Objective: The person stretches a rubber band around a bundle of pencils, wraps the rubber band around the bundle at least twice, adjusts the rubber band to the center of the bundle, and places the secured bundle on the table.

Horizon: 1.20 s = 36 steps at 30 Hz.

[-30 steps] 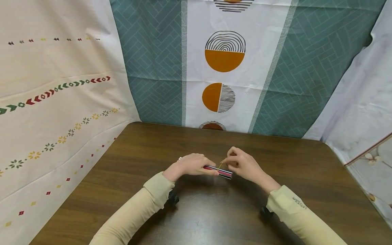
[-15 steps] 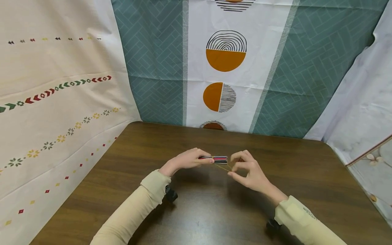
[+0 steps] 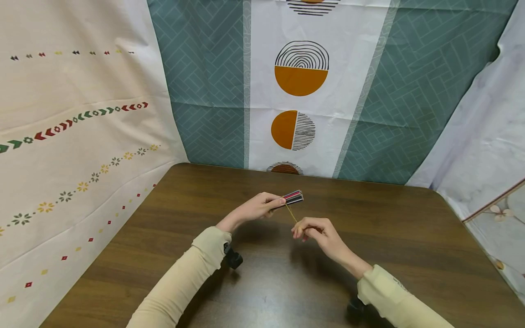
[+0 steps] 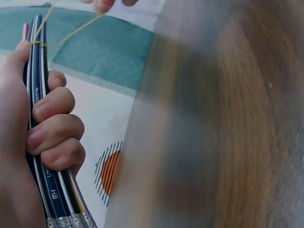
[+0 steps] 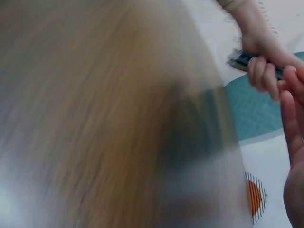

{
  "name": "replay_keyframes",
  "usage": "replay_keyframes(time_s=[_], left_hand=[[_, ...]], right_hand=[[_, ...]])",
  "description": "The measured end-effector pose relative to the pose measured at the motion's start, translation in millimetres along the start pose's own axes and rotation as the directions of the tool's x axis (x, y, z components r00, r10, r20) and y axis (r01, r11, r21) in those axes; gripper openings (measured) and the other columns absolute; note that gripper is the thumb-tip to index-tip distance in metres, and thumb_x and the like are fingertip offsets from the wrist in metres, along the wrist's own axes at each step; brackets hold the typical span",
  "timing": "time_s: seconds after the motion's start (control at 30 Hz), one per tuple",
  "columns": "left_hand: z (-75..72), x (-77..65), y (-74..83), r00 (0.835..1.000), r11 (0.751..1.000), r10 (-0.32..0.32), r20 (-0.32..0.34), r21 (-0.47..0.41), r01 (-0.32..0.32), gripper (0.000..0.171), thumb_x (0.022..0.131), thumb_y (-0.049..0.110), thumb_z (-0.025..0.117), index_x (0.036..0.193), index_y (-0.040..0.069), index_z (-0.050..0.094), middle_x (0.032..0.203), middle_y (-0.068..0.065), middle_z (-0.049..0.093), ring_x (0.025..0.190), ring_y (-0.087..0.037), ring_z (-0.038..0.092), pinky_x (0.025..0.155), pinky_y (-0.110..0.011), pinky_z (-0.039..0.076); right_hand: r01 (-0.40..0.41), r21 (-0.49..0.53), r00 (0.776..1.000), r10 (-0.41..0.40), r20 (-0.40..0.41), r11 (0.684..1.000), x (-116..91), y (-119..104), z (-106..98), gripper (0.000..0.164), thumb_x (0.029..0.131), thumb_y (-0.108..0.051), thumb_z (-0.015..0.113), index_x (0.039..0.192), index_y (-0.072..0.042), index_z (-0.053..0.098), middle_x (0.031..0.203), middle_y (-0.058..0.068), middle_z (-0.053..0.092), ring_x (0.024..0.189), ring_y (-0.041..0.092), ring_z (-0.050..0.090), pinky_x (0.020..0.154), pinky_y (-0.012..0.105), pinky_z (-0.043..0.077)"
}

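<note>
My left hand (image 3: 256, 207) grips a bundle of several pencils (image 3: 294, 197), its fingers wrapped round them in the left wrist view. The pencils are dark with pale stripes, one is red, and some show "HB" lettering and metal ferrules (image 4: 71, 221). A thin yellow rubber band (image 3: 290, 213) loops round the bundle near the end beyond my thumb. From there it stretches taut toward my right hand (image 3: 324, 234), which pinches its far end with bent fingers. In the right wrist view my right hand (image 5: 295, 114) is partly cut off, and the band cannot be made out.
Both hands are above a brown wooden table (image 3: 262, 282). Behind it hangs a teal and white patterned curtain (image 3: 205, 91), with a cream embroidered cloth (image 3: 82, 173) at left and pale cloth (image 3: 484, 155) at right. Black wrist cameras (image 3: 234, 258) sit under the sleeves.
The bundle has risen away from me, its free end now tilted up. My right hand swung right, then came back left and nearer to me, pulling the rubber band out below the pencils.
</note>
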<state>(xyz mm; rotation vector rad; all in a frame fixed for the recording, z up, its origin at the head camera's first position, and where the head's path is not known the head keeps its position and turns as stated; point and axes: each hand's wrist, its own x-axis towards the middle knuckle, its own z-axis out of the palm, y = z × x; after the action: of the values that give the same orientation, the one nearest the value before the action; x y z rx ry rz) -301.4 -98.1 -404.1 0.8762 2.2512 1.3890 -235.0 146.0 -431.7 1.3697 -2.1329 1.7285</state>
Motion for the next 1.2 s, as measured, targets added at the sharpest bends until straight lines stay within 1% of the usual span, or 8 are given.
replay_keyframes(time_s=[0.13,0.27,0.33,0.5,0.6,0.73,0.9,1.2], left_hand=[[2.2,-0.2,0.0,1.000,0.999,0.016,-0.020,-0.048,-0.017,0.043,0.107,0.037,0.041,0.099,0.001,0.062,0.063,0.002,0.037,0.049,-0.009,0.027,0.048,-0.024,0.026],[5.1,-0.2,2.3,0.998,0.995,0.036,-0.051,-0.087,-0.041,0.043,0.107,0.036,0.040,0.093,0.001,0.060,0.062,0.002,0.037,0.047,-0.009,0.027,0.047,-0.024,0.026],[6.6,0.0,3.4,0.996,0.992,0.030,-0.085,-0.121,-0.040,0.043,0.107,0.036,0.040,0.088,0.002,0.057,0.061,0.002,0.037,0.046,-0.009,0.028,0.046,-0.025,0.026],[9.4,1.5,3.9,0.972,0.981,0.001,-0.233,-0.187,-0.046,0.043,0.106,0.038,0.042,0.079,0.007,0.052,0.058,0.003,0.036,0.047,-0.009,0.029,0.046,-0.027,0.026],[10.4,1.8,2.6,0.951,0.989,0.038,-0.307,-0.126,-0.080,0.042,0.105,0.039,0.045,0.079,0.008,0.053,0.058,0.002,0.039,0.048,-0.010,0.032,0.048,-0.027,0.028],[10.3,0.5,-0.8,0.945,0.994,0.111,-0.308,0.023,-0.110,0.039,0.104,0.041,0.048,0.083,0.010,0.059,0.062,0.000,0.044,0.053,-0.010,0.038,0.052,-0.025,0.032],[8.7,-3.7,-5.6,0.960,0.976,0.128,-0.250,0.204,-0.077,0.040,0.101,0.048,0.050,0.088,0.013,0.064,0.061,0.003,0.042,0.053,-0.009,0.037,0.053,-0.024,0.031],[7.1,-9.1,-7.4,0.973,0.894,0.134,-0.188,0.446,-0.037,0.038,0.099,0.051,0.052,0.083,0.017,0.060,0.062,0.009,0.034,0.052,-0.005,0.030,0.051,-0.022,0.024]], right_hand=[[-0.183,0.122,0.983,0.184,0.003,0.976,7.2,-0.1,2.2,0.020,0.099,0.003,0.050,0.091,0.002,0.068,0.105,0.015,0.070,0.076,0.016,0.068,0.046,0.030,0.048],[-0.268,0.287,0.959,0.282,-0.006,0.920,12.5,1.2,1.6,0.021,0.099,-0.005,0.056,0.104,-0.012,0.075,0.104,-0.005,0.073,0.063,0.005,0.064,0.040,0.018,0.037],[-0.265,0.481,0.954,0.300,0.004,0.836,13.0,0.9,1.7,0.024,0.102,-0.012,0.055,0.113,-0.019,0.074,0.097,-0.009,0.074,0.064,-0.002,0.062,0.043,0.013,0.034],[-0.156,0.850,0.948,0.317,-0.013,0.502,16.1,-4.5,6.8,0.037,0.105,-0.034,0.039,0.137,-0.029,0.059,0.101,-0.011,0.075,0.077,-0.009,0.066,0.046,0.009,0.029],[-0.109,0.900,0.921,0.384,-0.068,0.423,19.9,-8.7,10.7,0.041,0.106,-0.035,0.033,0.141,-0.031,0.054,0.115,-0.010,0.073,0.088,-0.008,0.069,0.048,0.009,0.031],[-0.115,0.885,0.855,0.499,-0.144,0.452,23.0,-10.3,11.6,0.041,0.107,-0.029,0.036,0.145,-0.022,0.049,0.128,-0.008,0.068,0.091,-0.006,0.069,0.052,0.008,0.035],[-0.223,0.787,0.790,0.579,-0.199,0.575,22.0,-6.8,8.5,0.052,0.105,-0.021,0.046,0.154,-0.008,0.033,0.132,-0.008,0.064,0.091,-0.003,0.067,0.051,0.009,0.037],[-0.353,0.647,0.797,0.579,-0.170,0.676,17.7,-0.9,3.9,0.057,0.102,-0.014,0.055,0.154,-0.007,0.032,0.133,-0.012,0.060,0.102,0.003,0.068,0.067,0.020,0.057]])
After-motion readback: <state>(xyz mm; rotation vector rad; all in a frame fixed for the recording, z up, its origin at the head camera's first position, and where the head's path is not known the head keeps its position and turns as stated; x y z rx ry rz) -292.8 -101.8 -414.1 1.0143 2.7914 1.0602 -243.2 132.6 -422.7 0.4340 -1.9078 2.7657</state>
